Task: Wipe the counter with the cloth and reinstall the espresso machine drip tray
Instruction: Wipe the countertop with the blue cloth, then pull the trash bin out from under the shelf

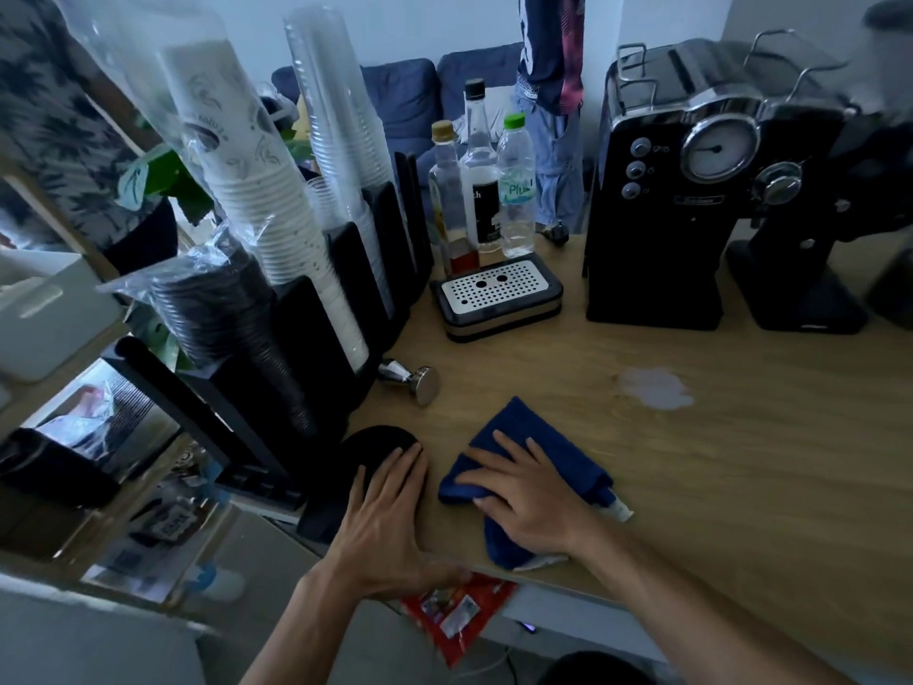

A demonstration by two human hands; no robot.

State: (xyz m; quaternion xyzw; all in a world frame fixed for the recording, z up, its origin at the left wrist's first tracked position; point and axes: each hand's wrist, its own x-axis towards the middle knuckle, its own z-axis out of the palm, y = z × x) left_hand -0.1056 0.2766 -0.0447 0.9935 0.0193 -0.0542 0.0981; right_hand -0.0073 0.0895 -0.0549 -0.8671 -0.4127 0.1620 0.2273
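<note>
**Pressing the cloth down, spill ahead**

Flattening the folded dark-blue cloth (523,467) against the pale wooden counter (741,462), I keep my right hand (531,496) spread open on top so the whole palm can push it. My left hand (390,516) lies flat and empty on a round black mat (375,444), bracing me. A pale puddle (654,386) sits farther right. The black drip tray with its perforated metal grate (496,296) rests left of the black espresso machine (691,190), apart from it, not yet refitted.
</note>
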